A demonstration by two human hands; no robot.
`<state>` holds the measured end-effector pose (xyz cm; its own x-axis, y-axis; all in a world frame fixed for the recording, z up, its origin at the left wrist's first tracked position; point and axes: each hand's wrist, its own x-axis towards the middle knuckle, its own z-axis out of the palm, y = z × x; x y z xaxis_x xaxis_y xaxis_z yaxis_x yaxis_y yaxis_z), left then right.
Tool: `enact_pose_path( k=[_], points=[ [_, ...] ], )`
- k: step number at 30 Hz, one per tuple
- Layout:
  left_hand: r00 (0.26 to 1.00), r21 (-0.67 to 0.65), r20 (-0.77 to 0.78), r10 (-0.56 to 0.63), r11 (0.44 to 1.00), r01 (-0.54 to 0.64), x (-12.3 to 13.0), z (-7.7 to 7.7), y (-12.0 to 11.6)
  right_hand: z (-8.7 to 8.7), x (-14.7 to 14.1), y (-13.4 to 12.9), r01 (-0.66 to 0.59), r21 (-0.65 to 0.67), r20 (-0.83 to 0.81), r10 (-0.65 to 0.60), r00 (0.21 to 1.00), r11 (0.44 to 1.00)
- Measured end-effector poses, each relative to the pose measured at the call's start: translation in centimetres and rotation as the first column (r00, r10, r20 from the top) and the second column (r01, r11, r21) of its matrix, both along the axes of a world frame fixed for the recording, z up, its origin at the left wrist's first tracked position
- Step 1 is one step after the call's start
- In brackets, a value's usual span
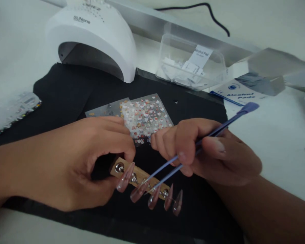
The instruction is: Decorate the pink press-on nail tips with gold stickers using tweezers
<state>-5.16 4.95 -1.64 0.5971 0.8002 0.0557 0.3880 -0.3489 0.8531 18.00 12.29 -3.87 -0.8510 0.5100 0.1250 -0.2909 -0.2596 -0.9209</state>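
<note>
With the fingers and thumb of my left hand (88,162), I hold the left end of a wooden bar (142,177), which sits tilted in front of me, running down to the right. Small round metal pieces (134,177) line the bar, and five clear pinkish nail tips (154,197) stand along its near side, their points up. My right hand (208,149) is to the right of the bar and above it in view, closed around blue-purple tweezers (178,162). Their two prongs reach down to the bar near the middle nail tips, slightly apart; I cannot tell whether they touch anything. Just beyond the bar, sticker sheets (144,115) overlap on the black mat (198,206), which spreads out beneath it. Farther beyond the bar, to the left, stands a white lamp (96,37) with an arched opening. Beyond it to the right are a clear plastic box (165,73) with white packets (203,56) inside and, farther right, an open box marked Alcohol Pads (244,93). A clear bag (10,108) lies well to the left of the bar.
</note>
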Motion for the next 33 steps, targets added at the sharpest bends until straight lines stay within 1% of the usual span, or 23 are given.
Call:
enact_pose_path(
  k=[3, 7, 14, 18, 24, 30, 33],
  points=[
    [1.0, 0.022, 0.013, -0.014, 1.0, 0.013, -0.14, -0.29, 0.02, -0.03, -0.04, 0.05, -0.001, 0.017, -0.013, 0.001, 1.0, 1.0],
    [1.0, 0.05, 0.015, -0.026, 0.998, 0.026, -0.15, -0.56, 0.12, 0.04, 0.03, 0.04, 0.009, 0.005, 0.012, -0.009, 1.0, 1.0],
    [1.0, 0.012, -0.014, -0.019, 1.0, 0.019, -0.05, -0.23, 0.14, -0.14, 0.2, 0.01, -0.003, 0.004, -0.001, 0.003, 1.0, 1.0],
    [0.999, 0.029, -0.003, -0.035, 0.999, 0.035, -0.13, -0.33, 0.15, -0.17, 0.05, 0.02, 0.01, 0.009, -0.007, -0.01, 1.0, 1.0],
    [1.0, -0.004, 0.022, -0.022, 1.0, 0.022, -0.14, -0.48, 0.08, -0.1, -0.12, -0.08, 0.002, 0.003, -0.01, -0.002, 1.0, 1.0],
    [0.999, 0.04, 0.017, -0.041, 0.998, 0.041, -0.1, -0.42, 0.18, 0.1, -0.1, -0.14, 0.003, 0.003, -0.011, -0.003, 1.0, 1.0],
    [0.999, 0.032, 0.002, -0.036, 0.999, 0.036, -0.16, -0.42, 0.19, 0.11, 0.0, -0.08, 0.001, 0.001, 0.005, -0.001, 1.0, 1.0]
  ],
)
